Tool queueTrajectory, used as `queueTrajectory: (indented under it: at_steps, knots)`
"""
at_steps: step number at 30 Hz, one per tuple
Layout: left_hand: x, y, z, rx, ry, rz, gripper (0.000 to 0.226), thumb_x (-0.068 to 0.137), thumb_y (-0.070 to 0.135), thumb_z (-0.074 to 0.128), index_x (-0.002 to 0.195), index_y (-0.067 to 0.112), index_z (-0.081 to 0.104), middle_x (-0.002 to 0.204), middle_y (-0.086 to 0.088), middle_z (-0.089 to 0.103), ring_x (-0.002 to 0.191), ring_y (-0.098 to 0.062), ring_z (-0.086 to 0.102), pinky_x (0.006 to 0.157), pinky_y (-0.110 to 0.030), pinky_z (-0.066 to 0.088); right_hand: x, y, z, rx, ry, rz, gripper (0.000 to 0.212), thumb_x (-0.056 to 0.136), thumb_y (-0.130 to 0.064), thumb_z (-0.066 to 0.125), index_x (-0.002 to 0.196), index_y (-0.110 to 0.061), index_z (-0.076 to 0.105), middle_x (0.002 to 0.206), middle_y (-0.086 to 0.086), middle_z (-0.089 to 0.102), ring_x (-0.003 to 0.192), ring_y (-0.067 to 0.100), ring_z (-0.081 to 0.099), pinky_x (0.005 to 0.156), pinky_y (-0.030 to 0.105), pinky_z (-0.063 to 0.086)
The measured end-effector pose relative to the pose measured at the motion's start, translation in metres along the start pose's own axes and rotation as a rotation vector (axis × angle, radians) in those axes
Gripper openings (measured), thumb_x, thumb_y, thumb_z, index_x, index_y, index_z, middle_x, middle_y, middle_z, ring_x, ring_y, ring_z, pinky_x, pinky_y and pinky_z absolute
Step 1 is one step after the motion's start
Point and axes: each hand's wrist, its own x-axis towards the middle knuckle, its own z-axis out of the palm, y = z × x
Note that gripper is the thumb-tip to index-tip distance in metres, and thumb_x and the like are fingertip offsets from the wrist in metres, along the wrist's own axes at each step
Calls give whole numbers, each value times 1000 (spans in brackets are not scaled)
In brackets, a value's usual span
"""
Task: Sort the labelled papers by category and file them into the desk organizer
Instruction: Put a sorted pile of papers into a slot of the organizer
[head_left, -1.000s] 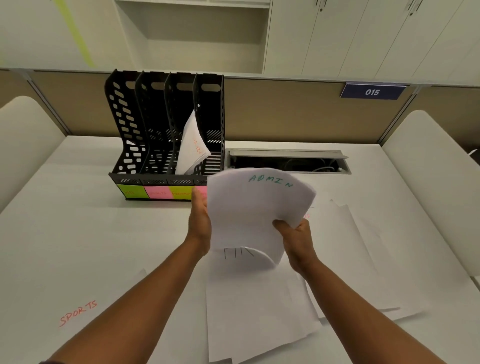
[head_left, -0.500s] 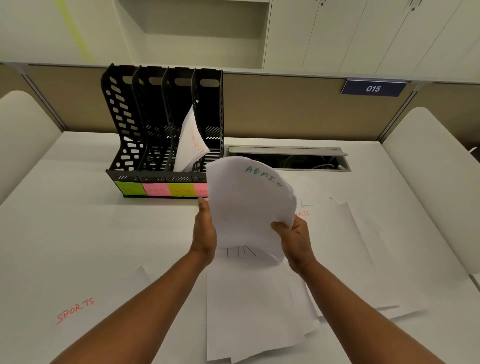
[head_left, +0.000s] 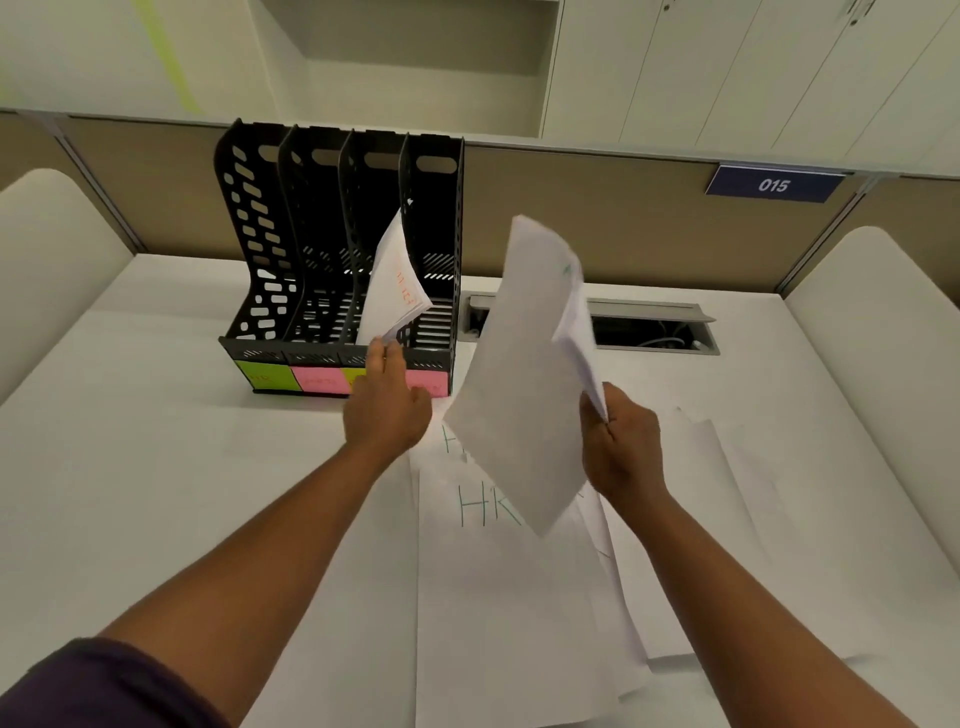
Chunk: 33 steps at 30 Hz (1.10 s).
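HR-labelled sheets lie loose on the white desk nearest the person. Right hand pinches a lifted stack of papers by its lower edge, tilted up above them. Left hand, fingers straight, touches the bottom of the orange-lettered papers leaning in the black desk organizer, third or fourth slot, can't tell which.

The left hand no longer supports the ADMIN sheets; it now reaches forward to the desk organizer, fingertips at the lower edge of the papers standing in it. The right hand alone now holds the sheets, swung edge-up to the right, uncovering HR-marked pages on the desk.
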Motion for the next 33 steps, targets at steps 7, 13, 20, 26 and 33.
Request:
queueTrajectory:
  at_steps: [7, 13, 20, 26, 33]
  knots:
    - [11, -28, 5, 356, -49, 96, 80, 92, 30, 49, 161, 26, 8, 169, -13, 12, 90, -34, 60, 64, -35, 43, 59, -61, 5, -46, 178, -177, 20, 99, -29, 39, 84, -21, 50, 63, -14, 44, 52, 13, 47, 47, 25, 39]
    - [22, -16, 3, 450, -115, 79, 77, 97, 36, 44, 160, 30, 1, 164, -19, 11, 98, -36, 62, 73, -39, 46, 101, -99, 32, -166, 124, -249, 11, 92, -24, 36, 86, -20, 43, 68, -2, 49, 51, 21, 37, 48, 27, 19]
    - [37, -17, 12, 349, -41, 31, 84, 89, 36, 51, 157, 6, 13, 152, -19, 30, 92, -34, 61, 68, -38, 45, 148, -112, 87, -224, 105, -157, 11, 98, -14, 44, 99, -8, 54, 88, 15, 69, 66, 34, 48, 57, 36, 33]
    - [33, -19, 17, 317, -28, 17, 83, 86, 33, 53, 155, 2, 19, 150, -22, 30, 79, -35, 60, 62, -38, 49, 164, -117, 133, -187, 51, -116, 19, 94, -8, 46, 111, -7, 54, 93, 16, 70, 76, 42, 61, 57, 42, 40]
    - [35, -19, 17, 303, -27, 6, 84, 86, 33, 55, 155, 3, 19, 152, -20, 29, 83, -34, 60, 66, -38, 48, 139, -91, 171, -97, -249, 76, 26, 96, -42, 57, 101, -16, 52, 92, 3, 64, 81, 26, 60, 63, 35, 44]
